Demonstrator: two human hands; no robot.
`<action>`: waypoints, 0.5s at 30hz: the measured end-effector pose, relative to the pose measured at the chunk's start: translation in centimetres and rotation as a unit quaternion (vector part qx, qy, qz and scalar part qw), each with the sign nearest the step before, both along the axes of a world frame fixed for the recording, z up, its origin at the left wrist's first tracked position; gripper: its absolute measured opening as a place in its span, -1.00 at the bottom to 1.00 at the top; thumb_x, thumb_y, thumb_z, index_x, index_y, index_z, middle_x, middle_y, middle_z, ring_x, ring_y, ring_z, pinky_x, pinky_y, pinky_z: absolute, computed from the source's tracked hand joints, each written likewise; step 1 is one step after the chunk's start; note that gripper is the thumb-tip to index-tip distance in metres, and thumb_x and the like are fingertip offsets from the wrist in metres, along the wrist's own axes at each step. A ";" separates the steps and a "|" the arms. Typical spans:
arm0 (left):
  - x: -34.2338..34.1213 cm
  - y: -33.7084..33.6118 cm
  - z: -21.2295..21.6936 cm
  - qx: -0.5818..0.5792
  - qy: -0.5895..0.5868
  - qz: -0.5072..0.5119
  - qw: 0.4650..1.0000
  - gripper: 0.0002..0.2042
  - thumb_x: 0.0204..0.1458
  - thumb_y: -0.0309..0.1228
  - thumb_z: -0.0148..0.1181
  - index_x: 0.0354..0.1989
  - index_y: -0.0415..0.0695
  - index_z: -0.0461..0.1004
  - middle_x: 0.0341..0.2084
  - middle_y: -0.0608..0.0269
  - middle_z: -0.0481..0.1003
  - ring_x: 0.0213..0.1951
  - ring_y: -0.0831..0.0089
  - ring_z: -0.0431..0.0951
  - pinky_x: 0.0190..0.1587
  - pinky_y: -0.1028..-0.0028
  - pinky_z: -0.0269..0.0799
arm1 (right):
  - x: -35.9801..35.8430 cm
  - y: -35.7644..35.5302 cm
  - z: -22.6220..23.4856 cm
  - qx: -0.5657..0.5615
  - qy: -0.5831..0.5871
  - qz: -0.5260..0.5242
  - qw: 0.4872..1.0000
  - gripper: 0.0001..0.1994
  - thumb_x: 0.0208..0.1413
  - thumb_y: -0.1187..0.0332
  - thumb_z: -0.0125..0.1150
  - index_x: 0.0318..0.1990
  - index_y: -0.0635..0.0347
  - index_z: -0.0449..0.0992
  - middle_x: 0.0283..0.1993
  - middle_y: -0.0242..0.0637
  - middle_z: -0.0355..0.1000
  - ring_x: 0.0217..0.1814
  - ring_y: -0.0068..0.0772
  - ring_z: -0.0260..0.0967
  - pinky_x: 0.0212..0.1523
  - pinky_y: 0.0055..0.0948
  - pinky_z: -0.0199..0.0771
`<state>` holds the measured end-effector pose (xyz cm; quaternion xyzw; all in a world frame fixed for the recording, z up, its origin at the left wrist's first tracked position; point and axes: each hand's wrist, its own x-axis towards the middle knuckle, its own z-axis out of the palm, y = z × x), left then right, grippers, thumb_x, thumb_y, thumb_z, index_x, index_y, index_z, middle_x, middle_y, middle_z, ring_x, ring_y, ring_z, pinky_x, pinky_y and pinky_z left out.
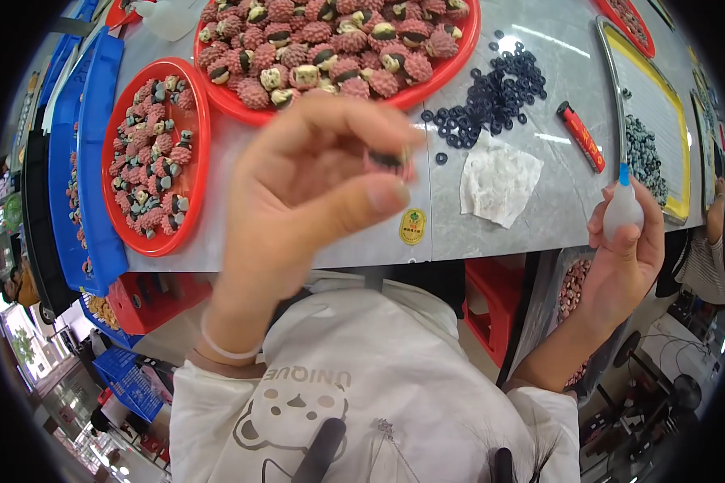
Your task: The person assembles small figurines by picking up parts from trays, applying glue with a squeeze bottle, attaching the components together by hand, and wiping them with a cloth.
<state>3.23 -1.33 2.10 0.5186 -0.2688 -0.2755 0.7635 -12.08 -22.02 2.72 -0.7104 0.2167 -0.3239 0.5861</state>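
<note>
The grey table fills the top of the view, and its front edge runs just past the person's chest. Most of it is full. A big red tray of pink bumpy toy pieces sits at the back, and a smaller red tray of the same pieces sits to the left, close to blue bins at the table's left edge. A yellow-rimmed tray lies at the right. The bare spots are in the middle, near the front edge, around a white paper scrap, a pile of small black rings and a red lighter.

The left hand is raised up over the table's front edge, wrist bent. Its thumb and fingers are pinched shut on one small pink piece with a black part.

The right hand is low, off the table's front right edge. Its fingers curl tight around a small white squeeze bottle with a blue tip pointing up.
</note>
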 end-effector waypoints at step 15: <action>-3.5 -1.4 -2.0 0.009 0.138 -0.039 0.990 -0.70 -0.08 -0.32 0.05 -0.27 -0.30 0.25 -0.34 0.09 0.30 -0.41 0.45 0.41 -0.39 0.66 0.32 | 0.2 0.8 1.3 0.038 0.001 0.162 0.986 -0.59 -0.03 0.16 0.00 -0.20 0.38 0.24 -0.24 -0.02 0.20 -0.15 -0.38 0.17 -0.24 -0.64 0.24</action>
